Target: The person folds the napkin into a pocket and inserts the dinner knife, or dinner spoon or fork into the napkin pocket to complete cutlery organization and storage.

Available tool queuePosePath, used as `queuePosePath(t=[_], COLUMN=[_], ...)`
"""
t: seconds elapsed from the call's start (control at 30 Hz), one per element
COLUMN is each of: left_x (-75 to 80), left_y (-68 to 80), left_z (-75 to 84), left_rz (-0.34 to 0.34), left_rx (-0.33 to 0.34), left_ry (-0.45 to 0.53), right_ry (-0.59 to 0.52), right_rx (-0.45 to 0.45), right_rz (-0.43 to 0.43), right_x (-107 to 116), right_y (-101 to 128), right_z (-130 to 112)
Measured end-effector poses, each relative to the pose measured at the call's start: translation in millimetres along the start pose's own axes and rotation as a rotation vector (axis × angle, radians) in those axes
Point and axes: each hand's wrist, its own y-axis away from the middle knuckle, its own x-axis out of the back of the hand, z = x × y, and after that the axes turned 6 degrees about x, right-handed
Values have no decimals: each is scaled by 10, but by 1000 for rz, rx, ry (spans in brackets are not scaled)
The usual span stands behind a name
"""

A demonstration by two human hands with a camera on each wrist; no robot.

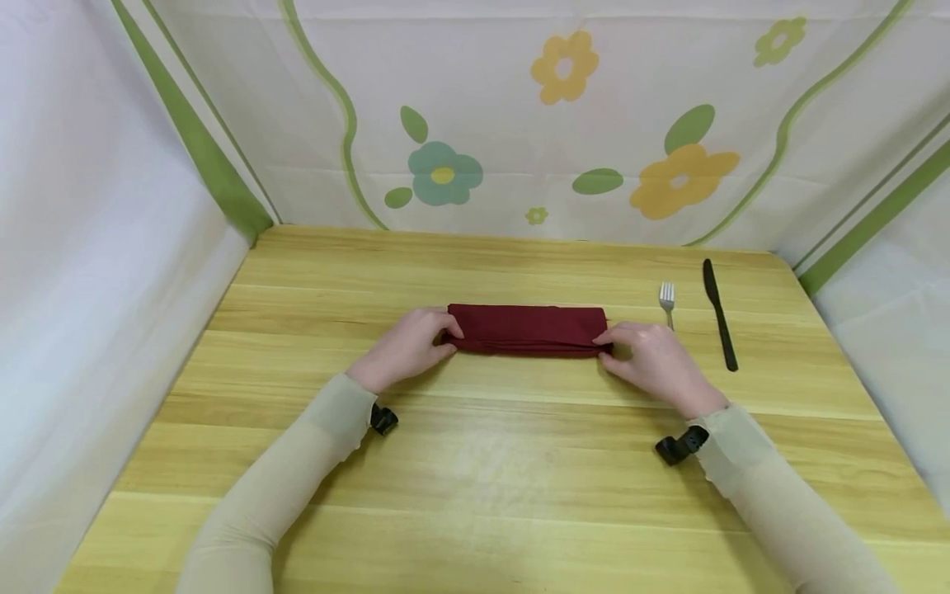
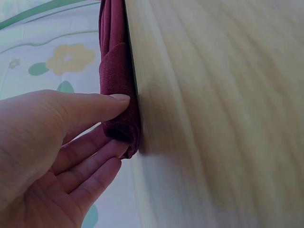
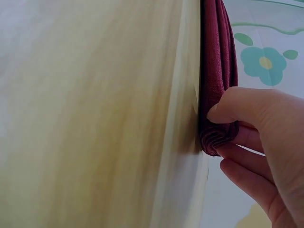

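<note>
Napkin point(image 1: 527, 328) ends are pinched between curled fingers of left hand point(image 1: 406, 346) and right hand point(image 1: 653, 356).

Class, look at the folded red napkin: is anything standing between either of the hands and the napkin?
Nothing visible. The left hand pinches one end of the napkin and the right hand the other. The fork and knife lie apart, beyond the right hand.

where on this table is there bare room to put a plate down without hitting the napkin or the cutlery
Bare wood runs along the near edge of the table, between the two sleeves. More lies left of the left hand, and behind the folded napkin toward the flowered backdrop. It is crowded on the right: the right hand, fork and knife sit close together.
</note>
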Motion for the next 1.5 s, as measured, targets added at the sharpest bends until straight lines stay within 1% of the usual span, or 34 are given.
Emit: queuePosePath(t=[0.2, 0.33, 0.6, 0.8, 0.97, 1.13, 1.27, 1.37, 1.5], left_x=[-5, -8, 17, 52, 76, 101, 109, 107, 96], left_y=[2, 12, 16, 18, 19, 25, 25, 26, 23], left_z=[1, 12, 50, 88, 118, 143, 142, 131, 106], left_rz=[23, 44, 141, 173, 210, 256, 277, 285, 303], left_rx=[-20, -27, -38, -28, -20, -36, -31, -26, -26], left_ry=[-15, -15, 11, 37, 64, 103, 131, 155, 180], right_ry=[4, 8, -6, 16, -6, -64, -149, -245, -391], right_rx=[-5, -15, -58, -65, -82, -121, -179, -233, -333], right_rz=[13, 45, 165, 249, 315, 360, 374, 354, 288], right_x=[10, 28, 79, 138, 178, 198, 210, 220, 222], right_y=[-27, -39, -90, -136, -167, -198, -222, -239, -250], right_z=[8, 13, 6, -5, -16, -35, -68, -103, -138])
